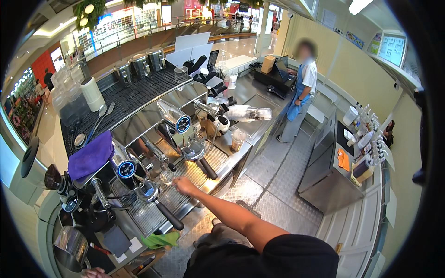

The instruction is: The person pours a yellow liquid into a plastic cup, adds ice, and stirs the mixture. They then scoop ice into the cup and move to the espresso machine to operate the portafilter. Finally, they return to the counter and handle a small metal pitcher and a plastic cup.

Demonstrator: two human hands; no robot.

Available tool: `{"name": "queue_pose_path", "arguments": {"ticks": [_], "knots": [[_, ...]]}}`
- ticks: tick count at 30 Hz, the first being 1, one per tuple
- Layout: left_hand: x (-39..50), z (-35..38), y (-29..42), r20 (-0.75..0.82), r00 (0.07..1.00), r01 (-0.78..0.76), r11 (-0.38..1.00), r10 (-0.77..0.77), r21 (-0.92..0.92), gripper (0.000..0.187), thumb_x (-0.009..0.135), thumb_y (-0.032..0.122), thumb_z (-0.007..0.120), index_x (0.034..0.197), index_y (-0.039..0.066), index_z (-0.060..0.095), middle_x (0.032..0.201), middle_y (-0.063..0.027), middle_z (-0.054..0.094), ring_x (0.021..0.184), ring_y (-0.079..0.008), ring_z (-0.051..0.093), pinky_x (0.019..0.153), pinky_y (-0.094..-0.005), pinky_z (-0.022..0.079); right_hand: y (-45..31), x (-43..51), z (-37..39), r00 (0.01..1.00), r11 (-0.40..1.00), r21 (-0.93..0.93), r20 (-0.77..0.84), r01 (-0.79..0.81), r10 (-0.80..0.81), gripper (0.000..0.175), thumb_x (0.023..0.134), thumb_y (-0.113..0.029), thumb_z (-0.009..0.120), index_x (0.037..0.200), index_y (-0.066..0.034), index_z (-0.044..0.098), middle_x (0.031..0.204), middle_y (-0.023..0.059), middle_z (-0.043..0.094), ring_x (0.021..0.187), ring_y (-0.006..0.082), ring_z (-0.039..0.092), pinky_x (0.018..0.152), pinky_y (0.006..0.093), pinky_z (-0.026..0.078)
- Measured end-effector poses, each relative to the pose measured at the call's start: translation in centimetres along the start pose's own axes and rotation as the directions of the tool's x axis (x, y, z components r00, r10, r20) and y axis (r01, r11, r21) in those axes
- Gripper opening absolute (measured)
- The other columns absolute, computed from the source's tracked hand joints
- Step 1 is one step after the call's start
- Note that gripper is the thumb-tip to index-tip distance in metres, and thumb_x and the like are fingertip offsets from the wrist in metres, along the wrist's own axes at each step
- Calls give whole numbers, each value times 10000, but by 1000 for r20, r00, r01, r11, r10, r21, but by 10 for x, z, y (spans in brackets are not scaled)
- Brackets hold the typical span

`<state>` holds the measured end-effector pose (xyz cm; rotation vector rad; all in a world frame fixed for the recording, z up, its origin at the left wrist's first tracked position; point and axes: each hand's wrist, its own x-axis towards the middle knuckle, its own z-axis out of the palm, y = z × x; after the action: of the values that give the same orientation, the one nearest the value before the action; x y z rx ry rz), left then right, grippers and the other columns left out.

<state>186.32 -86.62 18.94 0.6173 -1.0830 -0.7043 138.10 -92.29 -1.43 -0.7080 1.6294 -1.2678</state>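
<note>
My right hand (183, 186) reaches over the espresso machine's drip tray (189, 171), its fingers closed at the side of a small clear glass (167, 177). At the bottom left edge, my left hand (94, 273) is partly cut off; its curled fingers meet the handle side of a steel pitcher (71, 247). One portafilter (200, 158) sits in the right group head, its black handle pointing towards me. Another portafilter (156, 199) is in the left group head. Both group heads have blue-lit round displays. Steam wands flank them.
A purple cloth (91, 156) drapes the machine's left corner by a coffee grinder (52, 177). Steel pitchers (139, 65) stand on top. A lidded plastic cup (239, 139) and stacked cups (248, 113) are to the right. Beyond, a person (301, 92) in a blue apron stands at a register (280, 74).
</note>
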Motion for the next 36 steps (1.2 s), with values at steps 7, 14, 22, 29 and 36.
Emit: {"name": "queue_pose_path", "arguments": {"ticks": [7, 14, 22, 29, 36], "knots": [[4, 22, -4, 150, 987, 66, 994, -53, -83, 273, 1059, 267, 456, 849, 94, 482, 803, -22, 448, 698, -146, 454, 649, -333, 442, 13, -20, 1, 978, 983, -36, -102, 180, -182, 243, 973, -210, 568, 931, -12, 703, 630, 21, 568, 509, 133, 493, 508, 327, 415], [-16, 76, 26, 94, 984, 161, 982, -152, -101, 336, 1090, 293, 452, 803, 119, 436, 708, 8, 409, 601, -96, 397, 579, -295, 400, 19, -94, -26, 997, 997, -44, -52, 61, -63, 245, 966, -198, 578, 910, -12, 727, 784, 66, 674, 750, 143, 600, 719, 308, 483], [-65, 176, 36, 362, 885, 342, 937, -293, -76, 298, 1036, 312, 521, 844, 116, 404, 662, 31, 375, 498, -54, 337, 452, -213, 304, -26, -207, -140, 988, 988, 13, -33, 155, -154, 253, 998, -229, 589, 937, -24, 724, 825, 15, 668, 759, 100, 553, 714, 266, 446], [-184, 318, -2, 649, 633, 501, 862, -422, 72, 344, 1039, 330, 514, 783, 110, 447, 646, 10, 448, 525, -51, 316, 489, -217, 214, 3, -301, -317, 970, 990, -78, -204, 115, -129, 314, 1000, -274, 591, 914, -1, 720, 787, 68, 670, 770, 138, 591, 743, 320, 474], [-328, 506, 1, 916, 52, 336, 871, -398, 359, 299, 1031, 133, 509, 804, -32, 613, 756, -59, 622, 699, -127, 556, 677, -289, 436, 62, -386, -490, 808, 999, -53, -588, -1, -31, 331, 988, -297, 592, 909, -10, 735, 790, 94, 682, 761, 176, 610, 733, 327, 476]]}}
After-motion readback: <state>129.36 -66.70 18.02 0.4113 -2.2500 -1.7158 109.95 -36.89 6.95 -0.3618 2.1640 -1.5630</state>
